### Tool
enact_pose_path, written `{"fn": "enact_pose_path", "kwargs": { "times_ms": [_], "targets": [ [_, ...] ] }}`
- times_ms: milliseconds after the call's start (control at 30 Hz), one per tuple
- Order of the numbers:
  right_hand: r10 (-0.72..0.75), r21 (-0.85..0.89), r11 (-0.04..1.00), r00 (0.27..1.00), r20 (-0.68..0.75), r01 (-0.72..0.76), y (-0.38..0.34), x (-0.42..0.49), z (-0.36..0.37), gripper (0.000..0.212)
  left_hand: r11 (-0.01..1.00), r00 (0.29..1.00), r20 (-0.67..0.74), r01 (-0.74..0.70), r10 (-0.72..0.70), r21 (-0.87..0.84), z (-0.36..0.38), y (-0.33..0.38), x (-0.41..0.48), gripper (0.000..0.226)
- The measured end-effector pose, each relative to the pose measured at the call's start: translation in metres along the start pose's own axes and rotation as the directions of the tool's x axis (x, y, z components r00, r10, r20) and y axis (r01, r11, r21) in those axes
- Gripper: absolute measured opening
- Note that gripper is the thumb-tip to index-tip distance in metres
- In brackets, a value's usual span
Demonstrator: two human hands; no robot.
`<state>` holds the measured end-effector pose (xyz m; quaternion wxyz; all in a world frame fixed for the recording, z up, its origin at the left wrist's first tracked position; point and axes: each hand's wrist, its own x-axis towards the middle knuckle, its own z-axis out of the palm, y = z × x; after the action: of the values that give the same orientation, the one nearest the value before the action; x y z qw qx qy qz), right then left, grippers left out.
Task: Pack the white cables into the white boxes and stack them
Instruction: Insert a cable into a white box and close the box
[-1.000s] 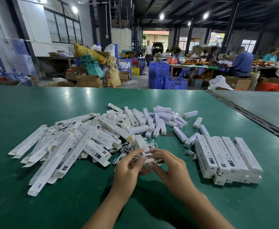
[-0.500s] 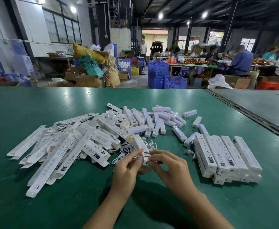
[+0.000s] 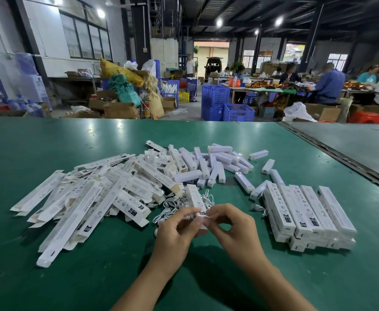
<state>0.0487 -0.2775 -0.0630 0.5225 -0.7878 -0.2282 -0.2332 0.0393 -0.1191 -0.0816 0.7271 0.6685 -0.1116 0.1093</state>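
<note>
- White box [image 3: 194,198]: lower centre of the frame, with its near end between both hands and its far end pointing at the heap behind.
- Left hand [image 3: 175,234]: fingers curled; I see thumb and fingertips pinching the box's near end.
- Right hand [image 3: 235,230]: also curled, pinching the same end from the right.
- White cables [image 3: 169,205]: a loose tangle just beyond the hands, touching the box.
- Flat cartons [image 3: 89,198]: a sprawling pile, centre left to lower left.
- Packed stack [image 3: 307,212]: right of centre, layered, near the right hand with a strip of bare mat between them.
- Green table [image 3: 49,277]: I note bare surface along the bottom and left. The far edge crosses mid-frame.
- Dark seam [image 3: 341,158]: runs diagonally at the right, well apart from the stack.
</note>
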Motion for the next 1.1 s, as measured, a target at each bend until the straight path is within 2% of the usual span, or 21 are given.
{"fn": "enact_pose_path", "kwargs": {
  "times_ms": [167,267,367,400,500,567,633,767,867,933,1033,1100],
  "targets": [
    [0.152,0.131,0.98,0.988,-0.001,-0.151,0.0,0.0,0.004,0.025,0.999,1.0,-0.004,-0.019,0.019,0.035,-0.002,-0.003,0.001,0.011],
    [0.215,0.169,0.963,0.976,-0.011,-0.21,-0.003,-0.001,0.006,0.025,0.999,0.999,-0.014,-0.029,0.029,0.034,-0.001,-0.001,0.001,0.015],
    [0.314,0.305,0.903,0.949,0.015,-0.303,-0.004,0.002,0.006,0.024,0.997,0.997,-0.03,-0.066,0.068,0.047,-0.001,0.0,0.001,0.013],
    [0.331,0.342,0.879,0.941,0.067,-0.333,-0.004,0.002,0.006,0.027,0.996,0.996,-0.033,-0.08,0.081,0.029,0.0,0.001,0.001,0.012],
    [0.305,0.451,0.775,0.887,0.346,-0.443,-0.005,0.002,0.006,0.043,0.991,0.992,-0.008,-0.125,0.125,0.045,0.001,0.002,0.0,0.011],
    [0.284,0.457,0.757,0.865,0.414,-0.467,-0.004,0.0,0.007,0.048,0.985,0.99,0.026,-0.143,0.141,0.1,0.001,0.003,-0.001,0.011],
    [0.266,0.397,0.816,0.882,0.388,-0.42,-0.004,-0.002,0.006,0.046,0.982,0.991,0.026,-0.131,0.128,0.135,-0.001,0.0,0.0,0.017],
    [0.231,0.237,0.918,0.915,0.33,-0.317,-0.005,-0.003,0.006,0.036,0.991,0.994,0.024,-0.11,0.109,0.075,-0.001,-0.005,0.0,0.024],
    [0.243,0.242,0.917,0.925,0.293,-0.318,-0.004,-0.003,0.009,0.027,0.988,0.993,-0.004,-0.117,0.118,0.095,0.002,-0.004,0.001,0.015],
    [0.279,0.25,0.903,0.919,0.278,-0.349,-0.004,-0.002,0.011,0.029,0.986,0.993,-0.03,-0.112,0.116,0.125,0.001,-0.005,0.001,0.014],
    [0.301,0.182,0.923,0.931,0.206,-0.339,-0.003,-0.002,0.014,0.032,0.956,0.99,-0.005,-0.138,0.144,0.261,-0.002,-0.002,-0.002,0.026],
    [0.31,0.162,0.93,0.94,0.141,-0.331,-0.002,-0.001,0.012,0.033,0.914,0.978,0.056,-0.207,0.2,0.349,-0.001,0.003,-0.004,0.035]
  ]
}}
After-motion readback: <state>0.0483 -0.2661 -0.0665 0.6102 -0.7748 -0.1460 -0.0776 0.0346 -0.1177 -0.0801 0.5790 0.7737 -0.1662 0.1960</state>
